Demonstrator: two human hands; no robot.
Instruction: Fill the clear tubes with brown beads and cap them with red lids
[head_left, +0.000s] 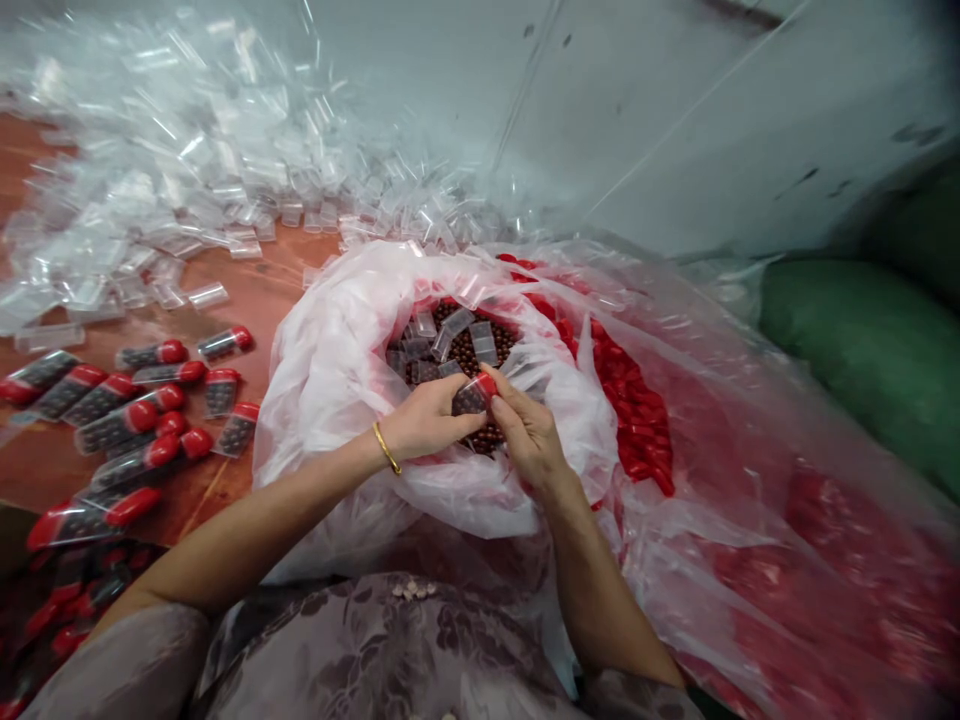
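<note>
Above the mouth of a white plastic bag, my left hand grips a clear tube filled with dark beads. My right hand pinches the red cap at the tube's upper right end, its fingers partly hiding it. I cannot tell whether the cap is fully seated. Inside the bag, under the hands, lie small brown beads. Several clear tubes rest on top of them. The tube's lower end is hidden by my left fingers.
A large heap of clear tubes covers the back left of the orange surface. Several filled, red-ended capsules lie at the left. Red caps fill a clear plastic bag at the right. A green sack stands by the wall.
</note>
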